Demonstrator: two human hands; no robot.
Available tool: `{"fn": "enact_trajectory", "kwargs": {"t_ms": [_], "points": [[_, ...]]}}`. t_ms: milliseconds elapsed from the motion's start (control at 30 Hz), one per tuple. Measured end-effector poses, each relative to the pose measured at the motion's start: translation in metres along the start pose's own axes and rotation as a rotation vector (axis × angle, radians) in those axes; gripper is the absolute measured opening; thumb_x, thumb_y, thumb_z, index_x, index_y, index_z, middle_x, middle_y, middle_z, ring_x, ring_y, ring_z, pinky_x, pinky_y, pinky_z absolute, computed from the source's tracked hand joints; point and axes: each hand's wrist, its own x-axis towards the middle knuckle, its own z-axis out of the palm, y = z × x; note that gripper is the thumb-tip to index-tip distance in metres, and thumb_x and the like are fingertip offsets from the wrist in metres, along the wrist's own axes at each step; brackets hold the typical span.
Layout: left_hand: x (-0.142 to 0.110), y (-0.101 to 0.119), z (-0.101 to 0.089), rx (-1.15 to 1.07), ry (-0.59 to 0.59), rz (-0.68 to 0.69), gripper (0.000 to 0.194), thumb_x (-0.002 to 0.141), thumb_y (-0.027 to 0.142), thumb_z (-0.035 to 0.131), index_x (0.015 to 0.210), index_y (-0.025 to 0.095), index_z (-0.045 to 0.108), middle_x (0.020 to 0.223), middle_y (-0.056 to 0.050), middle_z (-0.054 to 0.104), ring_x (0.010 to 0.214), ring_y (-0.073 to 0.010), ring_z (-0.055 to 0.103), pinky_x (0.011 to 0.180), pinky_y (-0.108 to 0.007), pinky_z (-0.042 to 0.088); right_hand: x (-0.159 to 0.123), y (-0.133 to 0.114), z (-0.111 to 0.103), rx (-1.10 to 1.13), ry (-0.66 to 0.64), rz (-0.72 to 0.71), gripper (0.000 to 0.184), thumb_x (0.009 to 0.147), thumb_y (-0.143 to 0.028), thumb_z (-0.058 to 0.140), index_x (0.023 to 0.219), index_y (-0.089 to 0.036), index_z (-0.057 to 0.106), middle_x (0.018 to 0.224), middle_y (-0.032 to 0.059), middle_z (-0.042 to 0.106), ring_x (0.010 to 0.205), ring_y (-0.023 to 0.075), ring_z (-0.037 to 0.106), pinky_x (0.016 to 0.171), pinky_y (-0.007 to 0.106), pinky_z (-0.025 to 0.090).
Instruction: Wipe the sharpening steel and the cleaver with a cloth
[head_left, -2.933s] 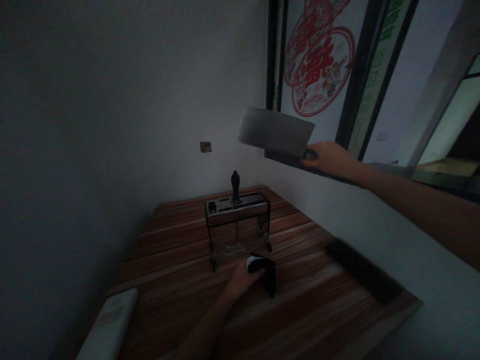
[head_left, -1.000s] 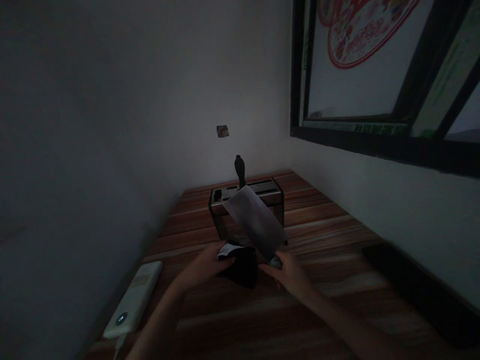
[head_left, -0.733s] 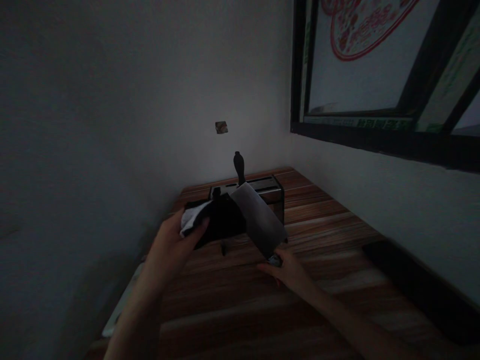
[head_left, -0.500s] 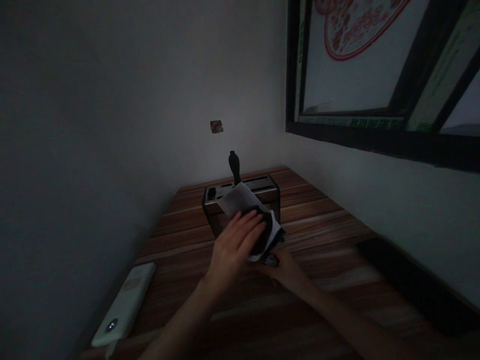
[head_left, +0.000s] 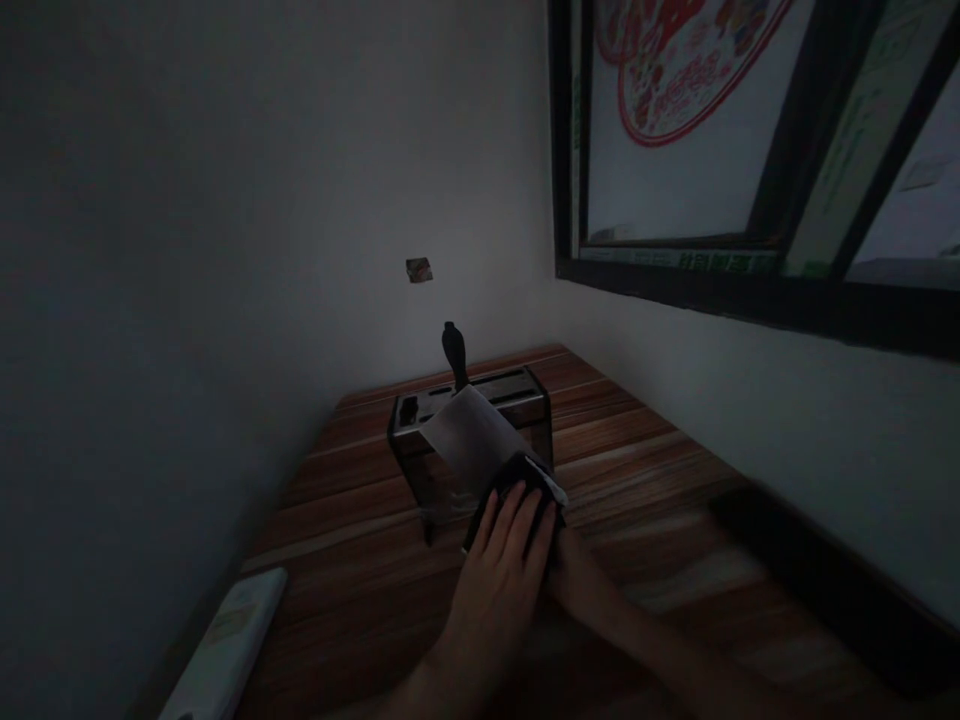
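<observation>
A cleaver [head_left: 472, 435] with a broad grey blade slants up and left in front of the knife block. My right hand [head_left: 574, 575], partly covered, grips it low at the handle end; the handle itself is hidden. Over the lower blade lies a dark cloth [head_left: 521, 470] with a pale edge. My left hand [head_left: 506, 560] presses this cloth against the blade, fingers laid together across it. Behind the blade stands the knife block [head_left: 405, 420], with metal top and dark sides. One black knife handle [head_left: 454, 350] sticks up out of its slots.
A white power strip or similar long device [head_left: 232, 640] lies at the table's left edge. On the right, a long dark object [head_left: 810, 570] rests along the wall. The wood-grain table [head_left: 615, 420] meets walls on both sides, with a dark-framed window [head_left: 675, 190] above.
My left hand and the cloth have slid down the blade toward the handle, baring more of the blade. The camera view has shifted slightly.
</observation>
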Motion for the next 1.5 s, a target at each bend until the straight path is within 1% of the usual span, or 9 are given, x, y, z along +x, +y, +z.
{"fn": "enact_trajectory", "kwargs": {"t_ms": [233,333,467,667,867,1033,1233,1400,1500], "points": [[-0.001,-0.007,0.000,-0.106,-0.064,0.066,0.054,0.087,0.016,0.038,0.140,0.013,0.029,0.147,-0.006,0.030,0.138,-0.0230,0.016,0.112,-0.047,0.017,-0.001,-0.016,-0.012,-0.110,-0.114,0.112,0.054,0.065,-0.006,0.048,0.118,-0.010,0.057,0.114,0.0202,0.062,0.107,0.0328,0.058,0.094,0.050,0.044],[0.001,-0.011,-0.003,-0.170,-0.098,0.083,0.058,0.087,0.025,0.041,0.141,0.014,0.025,0.149,-0.005,0.025,0.138,-0.0224,0.015,0.112,-0.046,0.016,-0.002,-0.014,-0.012,-0.082,-0.069,0.050,0.057,0.071,-0.012,0.047,0.128,-0.010,0.048,0.125,0.0199,0.055,0.117,0.0310,0.051,0.099,0.048,0.040],[0.002,-0.014,0.001,-0.170,-0.068,0.103,0.057,0.090,0.033,0.039,0.142,0.015,0.024,0.148,-0.005,0.029,0.138,-0.0206,0.019,0.112,-0.043,0.017,-0.005,-0.001,-0.009,-0.053,-0.030,0.002,0.060,0.076,-0.016,0.044,0.135,-0.012,0.038,0.135,0.0171,0.047,0.127,0.0271,0.040,0.105,0.046,0.033],[0.004,-0.015,0.005,-0.153,-0.071,0.122,0.064,0.089,0.048,0.036,0.143,0.016,0.021,0.149,-0.005,0.027,0.138,-0.0211,0.019,0.112,-0.043,0.015,-0.006,0.011,-0.006,-0.063,-0.051,0.032,0.060,0.075,-0.018,0.050,0.133,-0.016,0.041,0.134,0.0147,0.049,0.125,0.0274,0.043,0.106,0.045,0.031],[0.009,-0.016,-0.001,-0.184,-0.101,0.176,0.060,0.091,0.046,0.036,0.142,0.017,0.023,0.147,-0.004,0.030,0.138,-0.0194,0.019,0.112,-0.042,0.018,-0.010,0.013,-0.005,-0.125,-0.058,0.088,0.057,0.070,-0.016,0.052,0.127,-0.014,0.049,0.126,0.0174,0.055,0.120,0.0306,0.048,0.104,0.047,0.033],[0.011,-0.019,-0.005,-0.232,-0.100,0.215,0.056,0.092,0.042,0.036,0.141,0.016,0.025,0.146,-0.005,0.033,0.138,-0.0178,0.019,0.112,-0.042,0.016,-0.008,0.005,-0.007,-0.127,-0.031,0.012,0.057,0.074,-0.020,0.049,0.130,-0.013,0.046,0.133,0.0181,0.048,0.125,0.0298,0.043,0.104,0.046,0.034],[0.015,-0.025,-0.007,-0.239,-0.093,0.219,0.054,0.092,0.042,0.036,0.141,0.020,0.026,0.146,-0.002,0.032,0.137,-0.0172,0.022,0.112,-0.041,0.018,-0.003,-0.008,-0.009,-0.130,-0.037,0.061,0.048,0.070,-0.015,0.049,0.118,-0.014,0.057,0.120,0.0173,0.059,0.112,0.0294,0.055,0.093,0.044,0.043],[0.020,-0.027,-0.003,-0.142,-0.061,0.140,0.055,0.092,0.043,0.033,0.142,0.023,0.021,0.149,0.002,0.025,0.138,-0.0175,0.019,0.112,-0.040,0.017,-0.001,-0.017,-0.011,-0.235,-0.063,0.222,0.021,0.070,-0.013,0.052,0.085,-0.014,0.067,0.084,0.0145,0.069,0.079,0.0277,0.065,0.071,0.038,0.050],[0.026,-0.036,-0.007,-0.093,-0.034,0.054,0.055,0.092,0.043,0.033,0.142,0.023,0.022,0.149,0.001,0.025,0.137,-0.0190,0.021,0.112,-0.041,0.015,0.002,-0.023,-0.013,-0.242,-0.078,0.183,0.017,0.075,-0.018,0.054,0.088,-0.015,0.065,0.087,0.0122,0.069,0.079,0.0254,0.064,0.071,0.034,0.048]]}}
